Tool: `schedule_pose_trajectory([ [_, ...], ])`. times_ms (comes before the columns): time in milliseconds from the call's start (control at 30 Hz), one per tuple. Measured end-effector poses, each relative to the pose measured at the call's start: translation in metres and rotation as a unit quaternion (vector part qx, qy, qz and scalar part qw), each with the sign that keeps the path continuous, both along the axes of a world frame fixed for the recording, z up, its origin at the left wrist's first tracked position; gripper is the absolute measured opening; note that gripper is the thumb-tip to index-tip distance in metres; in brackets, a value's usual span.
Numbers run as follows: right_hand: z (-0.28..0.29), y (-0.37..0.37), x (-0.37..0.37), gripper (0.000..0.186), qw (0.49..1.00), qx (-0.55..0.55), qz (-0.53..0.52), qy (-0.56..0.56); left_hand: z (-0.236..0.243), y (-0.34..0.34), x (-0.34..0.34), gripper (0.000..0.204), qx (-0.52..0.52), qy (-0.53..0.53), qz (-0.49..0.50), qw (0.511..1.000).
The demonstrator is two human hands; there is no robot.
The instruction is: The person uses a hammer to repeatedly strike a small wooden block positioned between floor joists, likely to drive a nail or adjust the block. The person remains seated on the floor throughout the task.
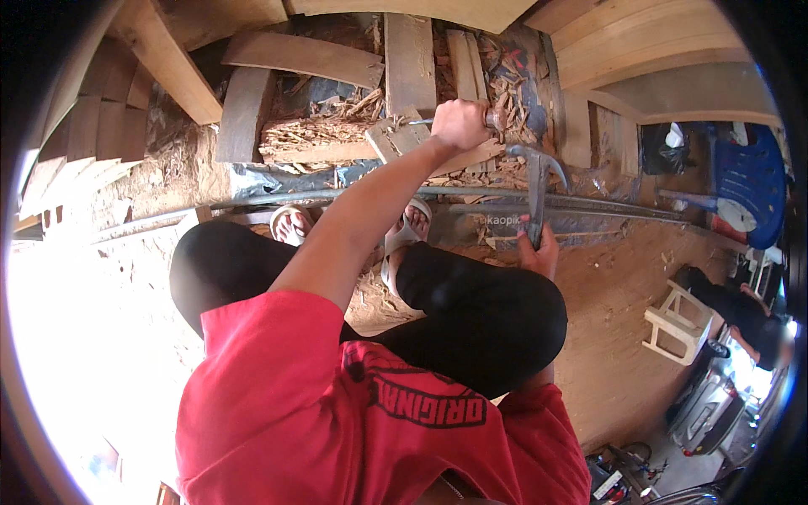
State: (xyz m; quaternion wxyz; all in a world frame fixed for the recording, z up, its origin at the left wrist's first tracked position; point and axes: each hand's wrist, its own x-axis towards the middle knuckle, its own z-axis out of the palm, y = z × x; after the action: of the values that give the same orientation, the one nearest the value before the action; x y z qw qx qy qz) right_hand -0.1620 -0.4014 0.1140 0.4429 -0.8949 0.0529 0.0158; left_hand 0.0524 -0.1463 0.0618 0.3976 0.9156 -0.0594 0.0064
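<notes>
Left grip [461,126]: holding a chisel-like tool [499,119], arm [362,215] reaching forward
Right grip [539,251]: holding a hammer [536,195], its head pointing forward

The person wears a bright red T-shirt [269,421] with short sleeves and a black print [425,397] of block letters inside a dark, bold outline across the chest. The trousers [497,311] are plain black. On the feet are pale, whitish-grey sandals [392,268], strapped and open at the toes. Left hand [461,124] and right hand [539,252] are bare.
</notes>
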Motion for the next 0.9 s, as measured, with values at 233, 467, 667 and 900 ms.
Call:
schedule_pose_trajectory([
  [233, 0.028, 0.023, 0.035, 0.037, 0.992, 0.085, -0.081, 0.053, 0.001, -0.005, 0.01, 0.04, 0.025, 0.025, 0.032, 0.999],
  [467, 0.056, 0.031, 0.066, 0.039, 0.969, 0.209, -0.096, 0.088, 0.007, 0.009, 0.027, 0.042, -0.006, 0.058, 0.105, 0.993],
  [667, 0.013, 0.023, 0.06, 0.039, 0.969, 0.128, -0.075, 0.196, 0.016, 0.031, 0.033, 0.046, -0.115, 0.059, 0.126, 0.984],
  [900, -0.113, 0.052, 0.045, 0.061, 0.974, -0.07, 0.082, 0.198, 0.005, 0.029, -0.006, 0.044, -0.031, -0.015, -0.084, 0.996],
])
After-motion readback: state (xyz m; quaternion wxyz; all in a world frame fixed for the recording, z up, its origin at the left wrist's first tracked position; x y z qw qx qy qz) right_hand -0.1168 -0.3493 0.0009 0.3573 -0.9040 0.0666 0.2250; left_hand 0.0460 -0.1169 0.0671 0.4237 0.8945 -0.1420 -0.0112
